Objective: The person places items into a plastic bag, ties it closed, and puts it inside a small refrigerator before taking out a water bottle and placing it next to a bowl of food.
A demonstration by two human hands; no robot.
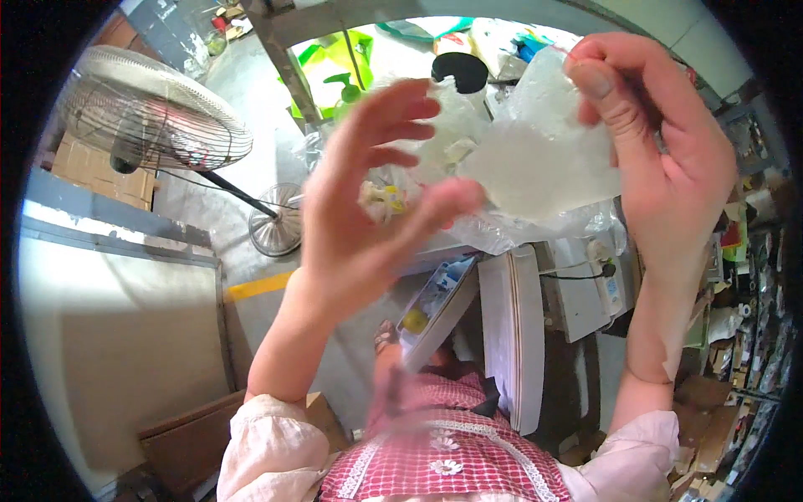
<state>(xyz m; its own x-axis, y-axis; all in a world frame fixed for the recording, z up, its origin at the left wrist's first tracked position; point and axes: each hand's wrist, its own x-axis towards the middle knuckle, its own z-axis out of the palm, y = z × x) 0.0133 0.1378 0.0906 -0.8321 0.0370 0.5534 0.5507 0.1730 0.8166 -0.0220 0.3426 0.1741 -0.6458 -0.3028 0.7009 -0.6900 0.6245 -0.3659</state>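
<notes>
Between thumb and fingertips, my right hand pinches the gathered top corner of a clear plastic bag. The bag looks filled with something whitish and hangs over the cluttered tabletop; whether its bottom rests there I cannot tell. A thin reddish strand shows at the pinched fingertips. My left hand is raised to the left of the bag, slightly blurred, fingers spread and thumb apart, holding nothing. Behind the hands stand a jar with a black lid and a green pump bottle. Crumpled clear plastic lies under the bag.
A drawer stands open below the table, a yellow-green round object inside. A power strip hangs beside a white panel. At left is a standing fan; crowded shelves line the right.
</notes>
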